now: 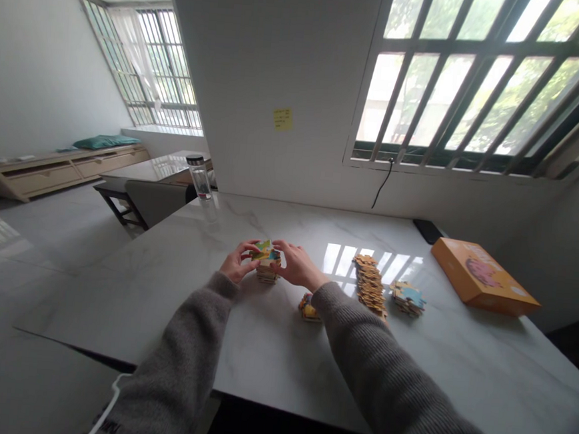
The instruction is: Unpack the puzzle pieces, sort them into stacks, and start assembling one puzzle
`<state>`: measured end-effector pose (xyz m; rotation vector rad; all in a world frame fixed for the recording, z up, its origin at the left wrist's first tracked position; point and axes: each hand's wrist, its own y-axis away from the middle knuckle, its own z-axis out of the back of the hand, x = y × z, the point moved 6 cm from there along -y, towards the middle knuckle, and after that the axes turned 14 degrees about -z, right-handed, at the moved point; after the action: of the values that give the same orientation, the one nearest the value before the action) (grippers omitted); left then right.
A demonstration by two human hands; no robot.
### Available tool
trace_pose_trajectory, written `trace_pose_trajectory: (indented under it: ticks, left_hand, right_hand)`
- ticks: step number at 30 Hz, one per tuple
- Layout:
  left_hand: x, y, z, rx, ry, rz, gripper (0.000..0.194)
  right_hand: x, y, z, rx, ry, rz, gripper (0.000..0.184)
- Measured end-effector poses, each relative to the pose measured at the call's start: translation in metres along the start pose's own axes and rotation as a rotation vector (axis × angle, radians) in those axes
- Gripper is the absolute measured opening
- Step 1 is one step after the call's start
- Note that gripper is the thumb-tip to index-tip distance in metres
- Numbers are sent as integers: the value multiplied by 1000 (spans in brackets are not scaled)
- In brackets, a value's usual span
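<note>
A stack of jigsaw puzzle pieces stands on the white marbled table, with a green, yellow and blue picture on its top. My left hand grips the upper left side of this stack, thumb low and fingers at the top edge. From the right, my right hand closes on the same upper pieces, its fingertips at the far right edge. Below my right wrist is a small colourful pile of puzzle pieces, partly covered by the sleeve. How many pieces each hand holds cannot be made out.
Right of my right arm lie a long leaning row of puzzle pieces and a short pile of pieces. An orange box and a black phone-like object lie farther right. A glass bottle stands at the back left edge.
</note>
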<state>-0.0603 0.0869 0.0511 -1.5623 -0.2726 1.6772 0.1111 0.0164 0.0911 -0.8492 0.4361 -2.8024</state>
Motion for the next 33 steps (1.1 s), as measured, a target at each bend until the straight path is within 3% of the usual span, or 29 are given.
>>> trace_pose_trajectory:
  ticks: [4,7,11,14,21,25,29,31,33]
  left_hand:
    - [-2,0,-9,49,-23,-34,28]
    - [1,1,-11,83,-71,-58,25]
    - [8,3,-11,114,-112,-20,26]
    - [13,4,-13,143,-81,0,27]
    - [12,3,-12,50,-37,44,39]
    - [-12,2,-6,-55,-186,-61,31]
    - [-54,11,-10,-192,-472,-263,9]
    - [-70,17,-28,-120,-489,-340,5]
    - [-82,24,-57,27,-433,-425,7]
  right_hand:
    - [1,8,5,-45,-59,76,53]
    - [1,9,5,-32,-65,107,42]
    - [-3,8,2,-23,-51,91,25]
    - [-5,8,1,-22,-55,66,23]
    - [-9,8,-1,-17,-147,-3,26]
    - [-7,10,2,4,-67,-7,24]
    - [-7,23,23,-60,55,-4,25]
    - [-9,36,37,-67,113,11,23]
    - [-14,53,50,-57,158,28,19]
